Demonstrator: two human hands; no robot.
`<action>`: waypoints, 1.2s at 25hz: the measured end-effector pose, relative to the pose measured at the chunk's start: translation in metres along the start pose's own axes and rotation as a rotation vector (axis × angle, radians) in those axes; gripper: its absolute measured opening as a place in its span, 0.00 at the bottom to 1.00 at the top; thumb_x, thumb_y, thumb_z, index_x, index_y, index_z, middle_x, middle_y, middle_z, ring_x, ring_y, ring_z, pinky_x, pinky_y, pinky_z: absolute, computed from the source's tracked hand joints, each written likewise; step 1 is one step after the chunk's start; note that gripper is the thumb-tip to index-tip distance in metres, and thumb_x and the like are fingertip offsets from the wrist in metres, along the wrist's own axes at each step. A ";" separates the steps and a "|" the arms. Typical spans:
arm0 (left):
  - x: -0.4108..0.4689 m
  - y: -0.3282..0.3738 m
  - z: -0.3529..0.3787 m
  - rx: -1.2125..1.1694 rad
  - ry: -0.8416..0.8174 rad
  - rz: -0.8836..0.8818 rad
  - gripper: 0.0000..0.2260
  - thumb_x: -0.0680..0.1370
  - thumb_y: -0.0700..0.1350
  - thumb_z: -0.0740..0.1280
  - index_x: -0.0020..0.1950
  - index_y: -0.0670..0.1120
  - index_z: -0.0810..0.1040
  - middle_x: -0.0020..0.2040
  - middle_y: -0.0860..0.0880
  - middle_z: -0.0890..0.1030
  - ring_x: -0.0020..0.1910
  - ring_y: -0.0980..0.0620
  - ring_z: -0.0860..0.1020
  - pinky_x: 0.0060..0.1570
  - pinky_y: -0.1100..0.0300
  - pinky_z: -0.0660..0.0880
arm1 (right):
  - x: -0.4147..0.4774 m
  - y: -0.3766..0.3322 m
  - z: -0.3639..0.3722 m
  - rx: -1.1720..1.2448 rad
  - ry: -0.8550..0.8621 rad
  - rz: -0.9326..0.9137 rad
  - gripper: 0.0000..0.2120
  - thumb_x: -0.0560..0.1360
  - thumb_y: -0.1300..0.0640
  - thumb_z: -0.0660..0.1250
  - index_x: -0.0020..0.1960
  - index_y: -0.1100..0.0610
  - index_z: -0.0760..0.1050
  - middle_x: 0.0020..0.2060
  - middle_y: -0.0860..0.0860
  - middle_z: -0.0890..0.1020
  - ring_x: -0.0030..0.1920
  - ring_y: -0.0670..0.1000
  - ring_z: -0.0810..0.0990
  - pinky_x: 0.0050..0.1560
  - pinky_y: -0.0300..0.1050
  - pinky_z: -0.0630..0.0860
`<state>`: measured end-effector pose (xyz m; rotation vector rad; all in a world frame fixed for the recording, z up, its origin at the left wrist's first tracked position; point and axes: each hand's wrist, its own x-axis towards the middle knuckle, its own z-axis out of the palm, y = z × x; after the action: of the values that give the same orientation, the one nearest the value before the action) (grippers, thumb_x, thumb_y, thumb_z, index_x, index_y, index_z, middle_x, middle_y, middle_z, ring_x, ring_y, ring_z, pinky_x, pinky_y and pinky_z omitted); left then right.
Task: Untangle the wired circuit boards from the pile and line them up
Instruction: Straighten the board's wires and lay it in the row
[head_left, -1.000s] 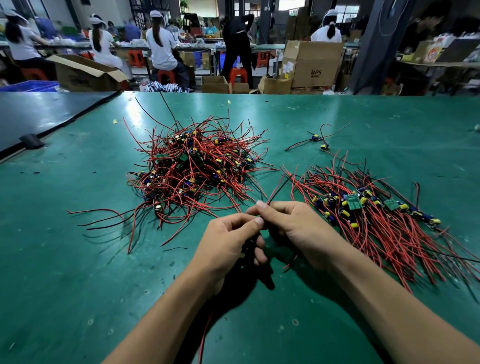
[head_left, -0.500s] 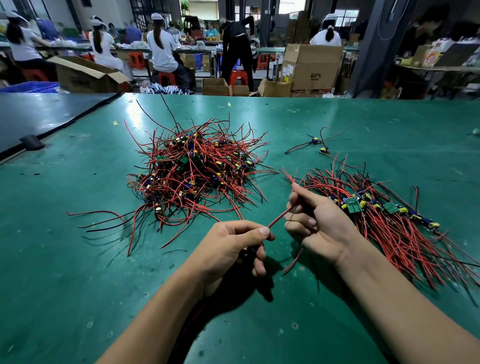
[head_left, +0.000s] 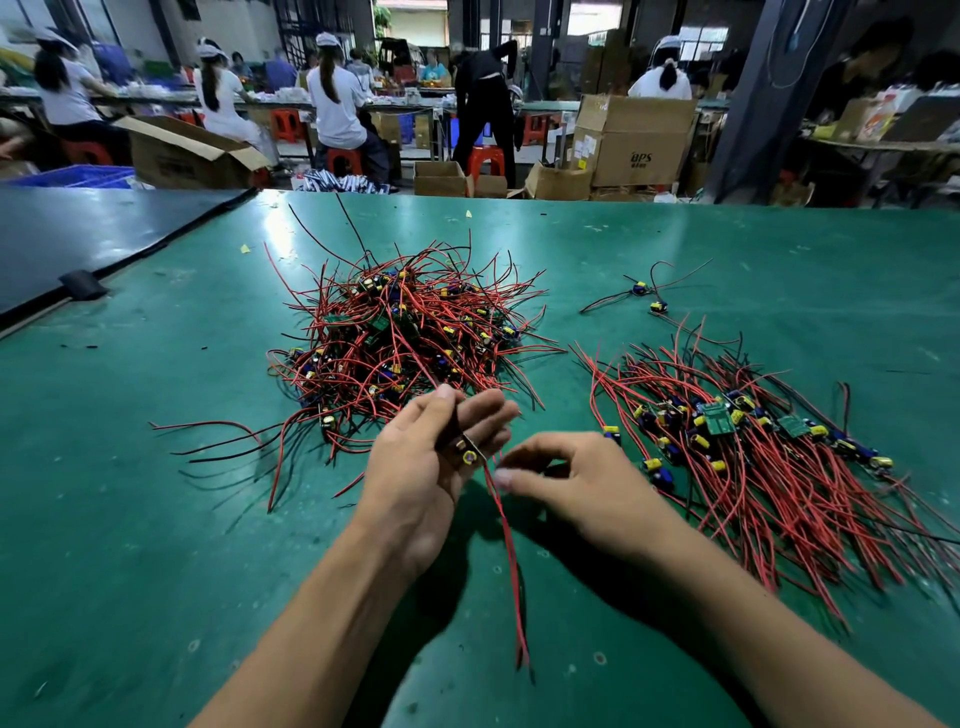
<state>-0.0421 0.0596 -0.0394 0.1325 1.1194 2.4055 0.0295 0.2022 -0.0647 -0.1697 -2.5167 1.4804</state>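
Table: a wide table (head_left: 156, 519) covered in green matting. It has bare stretches to the left of the pile, along the near side around the forearms, and at far right up to its far edge.
Adjoining top: a dark blue-black surface (head_left: 78, 234) butts against the table's left edge, and a small black block (head_left: 83, 284) sits on the seam.
Tangled pile: a heap of red and black wires with small boards and yellow parts (head_left: 400, 338) lies in the middle of the table, just beyond the hands.
Lined-up row: a fanned row of wired green circuit boards (head_left: 753, 452) lies right of the pile, with a bare strip between them and its wire ends running toward the near right.
Cardboard box: a brown carton (head_left: 636, 140) stands past the far edge. Its dark print reads roughly "OPS", and the smaller line below is too small to read.
Left hand: the left hand (head_left: 431, 457) is raised in front of the pile, and its thumb and nearly straight fingers hold a small wired circuit board with a yellow capacitor (head_left: 467, 453).
Right hand: on the right hand (head_left: 576, 483) the thumb and forefinger are curled, with blurred tips at the board's wires; I cannot tell whether they grip.
Trailing leads: red wires (head_left: 511, 571) hang from the held board toward the near edge.
Loose pair: two small wired parts (head_left: 647, 296) lie apart beyond the row.
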 end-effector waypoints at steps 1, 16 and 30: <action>0.001 0.000 0.000 0.012 0.035 0.031 0.05 0.82 0.43 0.59 0.48 0.44 0.71 0.43 0.42 0.86 0.43 0.46 0.85 0.46 0.54 0.82 | -0.002 -0.002 0.006 -0.112 -0.028 -0.070 0.07 0.72 0.51 0.77 0.44 0.54 0.84 0.34 0.45 0.83 0.31 0.39 0.74 0.36 0.34 0.71; -0.005 -0.005 0.000 0.134 -0.039 0.008 0.02 0.81 0.45 0.63 0.50 0.48 0.72 0.54 0.45 0.85 0.53 0.47 0.83 0.56 0.52 0.79 | 0.004 -0.024 0.006 0.674 0.214 0.162 0.17 0.74 0.44 0.69 0.40 0.58 0.79 0.32 0.52 0.81 0.21 0.48 0.70 0.26 0.39 0.64; -0.005 -0.006 -0.009 0.322 -0.286 -0.299 0.18 0.71 0.53 0.70 0.50 0.40 0.78 0.36 0.45 0.81 0.29 0.49 0.80 0.30 0.59 0.79 | 0.002 -0.007 -0.027 0.613 -0.222 0.164 0.13 0.72 0.49 0.72 0.47 0.60 0.80 0.30 0.49 0.74 0.28 0.44 0.65 0.28 0.38 0.57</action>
<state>-0.0380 0.0546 -0.0489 0.3744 1.2786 1.8651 0.0340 0.2225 -0.0457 -0.1148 -2.1033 2.3688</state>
